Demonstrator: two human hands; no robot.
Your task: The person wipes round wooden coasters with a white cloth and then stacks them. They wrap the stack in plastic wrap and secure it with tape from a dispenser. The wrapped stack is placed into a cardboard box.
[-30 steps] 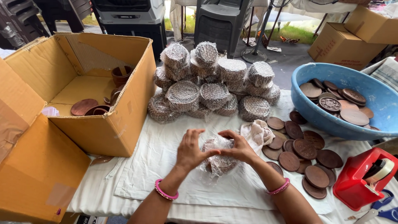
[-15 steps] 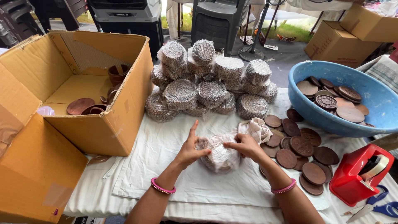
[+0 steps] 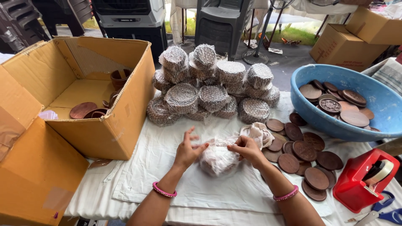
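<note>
A stack of brown clay discs half wrapped in bubble wrap (image 3: 217, 157) lies on the white cloth (image 3: 167, 184) in front of me. My left hand (image 3: 187, 150) presses against its left side, fingers spread. On its right side my right hand (image 3: 246, 148) pinches the wrap. Each wrist wears a pink bangle. A pile of finished bubble-wrapped bundles (image 3: 211, 86) stands behind it. Loose brown clay discs (image 3: 303, 157) lie to the right of my right hand.
An open cardboard box (image 3: 90, 90) with a few clay pieces inside stands at the left. A blue tub (image 3: 335, 121) of discs sits at the right. A red tape dispenser (image 3: 364, 178) and blue-handled scissors (image 3: 387, 215) lie at the lower right. A crumpled cloth (image 3: 259, 132) lies behind my right hand.
Both hands have shifted on the bundle, turning and tightening the bubble wrap around it; the bundle now lies more fully covered between them.
</note>
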